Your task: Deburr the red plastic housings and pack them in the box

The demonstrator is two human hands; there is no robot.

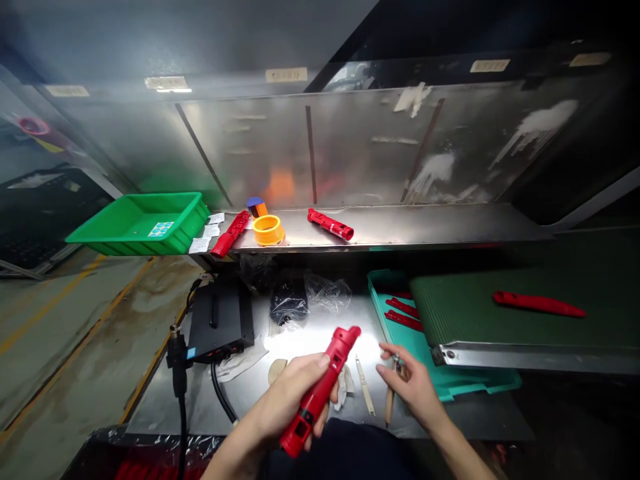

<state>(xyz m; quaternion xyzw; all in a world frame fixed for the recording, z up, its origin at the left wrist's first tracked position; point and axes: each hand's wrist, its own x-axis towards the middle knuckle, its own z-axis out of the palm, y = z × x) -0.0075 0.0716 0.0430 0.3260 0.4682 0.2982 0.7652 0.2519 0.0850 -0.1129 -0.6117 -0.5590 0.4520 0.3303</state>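
Note:
My left hand [295,393] is wrapped round a red plastic tube-shaped housing [327,377] with cut-outs, held tilted above the bench. Its upper end points away to the right. My right hand [413,387] is over the bench to the right, thumb and forefinger spread apart. Close to those fingers is a tool with a wooden handle [389,403] and a metal part [398,364]; whether the hand touches it is unclear. Between my hands, a thin pale strip-like tool [365,385] lies on the metal bench, beside a crumpled white cloth [344,387].
The shelf holds a green tray [135,250], a yellow ring [269,231] and red housings [330,225], [231,235]. A black box [220,320] stands left. Right are a teal tray [450,383] with red parts and a green conveyor belt [500,333] carrying a red piece [539,304].

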